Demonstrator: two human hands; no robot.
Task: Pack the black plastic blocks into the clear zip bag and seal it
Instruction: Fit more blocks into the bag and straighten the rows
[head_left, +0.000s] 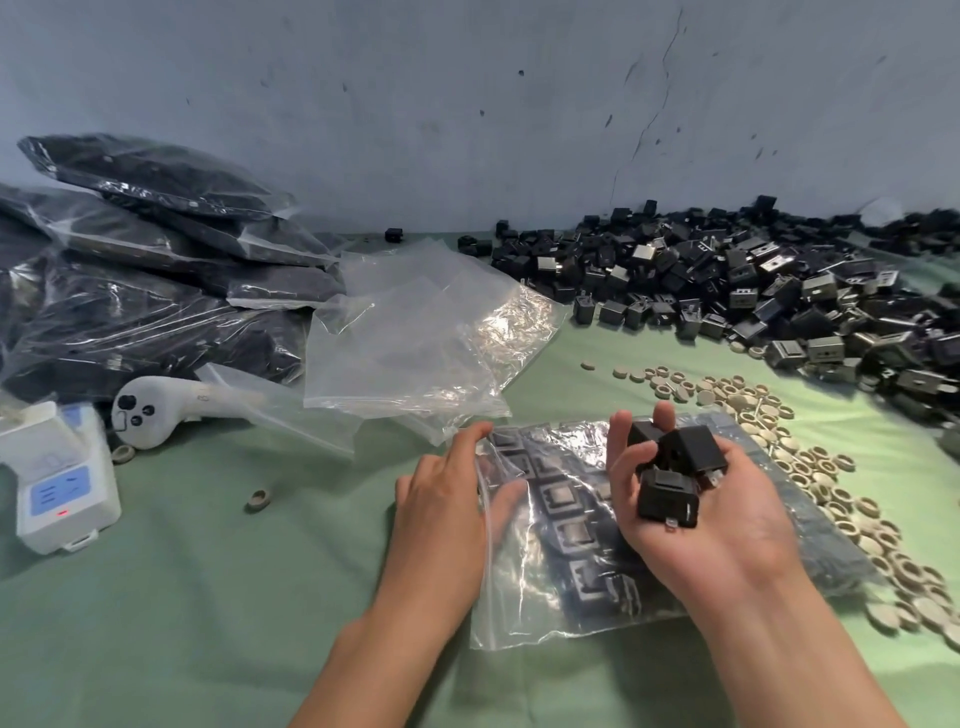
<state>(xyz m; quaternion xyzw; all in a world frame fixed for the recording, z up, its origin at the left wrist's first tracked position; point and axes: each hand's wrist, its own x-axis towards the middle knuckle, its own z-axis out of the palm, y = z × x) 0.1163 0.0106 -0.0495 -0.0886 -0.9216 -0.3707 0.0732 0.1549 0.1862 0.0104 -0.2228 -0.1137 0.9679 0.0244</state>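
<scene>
Three blocks (667, 496) sit in right hand (727, 535), fingers (623, 467) curled round them for loading. Left hand (436, 499) pinches part-filled bag (561, 587) mouth open, near surface (208, 597) front edge.

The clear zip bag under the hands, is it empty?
No, rows of black blocks lie inside the clear zip bag, seen through its plastic, while the left hand grips its edge.

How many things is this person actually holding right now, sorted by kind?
black plastic blocks in view in the right hand: 3
clear zip bag, its mouth held by the left hand: 1
Total: 4
</scene>
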